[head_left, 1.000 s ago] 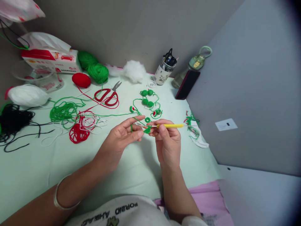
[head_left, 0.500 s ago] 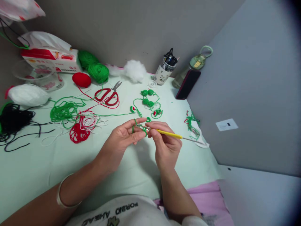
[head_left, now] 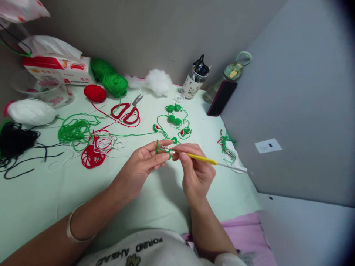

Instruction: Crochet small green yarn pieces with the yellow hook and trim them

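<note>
Left hand (head_left: 138,164): palm turned inward, fingertips pinching small green crochet piece (head_left: 170,155) above desk (head_left: 155,207), green yarn (head_left: 158,145) round index finger. Right hand (head_left: 197,171): closed on yellow-handled hook (head_left: 202,159), formerly near level, now slanting down rightward.

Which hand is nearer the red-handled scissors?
Left. The left hand, pinching green yarn, is on the person's side of the scissors, slightly right of them; the right hand, holding the yellow-handled hook, is farther right.
</note>
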The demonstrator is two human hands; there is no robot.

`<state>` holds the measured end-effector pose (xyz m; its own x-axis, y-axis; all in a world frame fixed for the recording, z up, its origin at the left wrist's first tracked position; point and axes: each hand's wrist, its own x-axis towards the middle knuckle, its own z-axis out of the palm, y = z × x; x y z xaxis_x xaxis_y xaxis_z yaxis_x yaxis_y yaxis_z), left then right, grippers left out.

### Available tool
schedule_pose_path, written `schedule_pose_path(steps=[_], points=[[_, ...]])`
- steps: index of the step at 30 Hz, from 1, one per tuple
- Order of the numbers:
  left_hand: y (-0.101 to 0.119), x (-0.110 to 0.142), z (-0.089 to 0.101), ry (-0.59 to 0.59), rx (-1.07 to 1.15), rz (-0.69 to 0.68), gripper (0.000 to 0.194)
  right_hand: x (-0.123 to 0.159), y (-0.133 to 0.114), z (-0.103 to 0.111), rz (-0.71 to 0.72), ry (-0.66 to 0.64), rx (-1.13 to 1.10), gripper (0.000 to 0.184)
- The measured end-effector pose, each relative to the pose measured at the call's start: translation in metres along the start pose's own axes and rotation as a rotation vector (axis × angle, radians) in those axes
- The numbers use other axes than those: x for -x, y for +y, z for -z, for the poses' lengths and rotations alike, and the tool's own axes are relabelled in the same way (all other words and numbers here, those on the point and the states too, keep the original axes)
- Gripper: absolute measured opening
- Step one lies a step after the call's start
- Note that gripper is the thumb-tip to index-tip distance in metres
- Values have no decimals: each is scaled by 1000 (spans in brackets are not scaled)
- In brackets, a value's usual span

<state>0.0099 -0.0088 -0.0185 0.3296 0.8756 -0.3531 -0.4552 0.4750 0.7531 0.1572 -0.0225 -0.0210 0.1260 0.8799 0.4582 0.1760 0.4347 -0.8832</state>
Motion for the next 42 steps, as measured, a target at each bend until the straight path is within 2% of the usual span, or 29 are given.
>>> schedule_pose_path(steps=[5,10,31,42], points=[[3,0,-1,19,0,13,35,-3,1,2,-114,118,-192,14],[2,-1,0,38,20,-25,14,-4,3,4,-168,87,-250,13],[2,-1,-1,15,34,-21,10,-3,2,3,-136,47,-269,13],[0,-2,0,3,7,-40,9,-3,2,1,-28,60,-200,16]])
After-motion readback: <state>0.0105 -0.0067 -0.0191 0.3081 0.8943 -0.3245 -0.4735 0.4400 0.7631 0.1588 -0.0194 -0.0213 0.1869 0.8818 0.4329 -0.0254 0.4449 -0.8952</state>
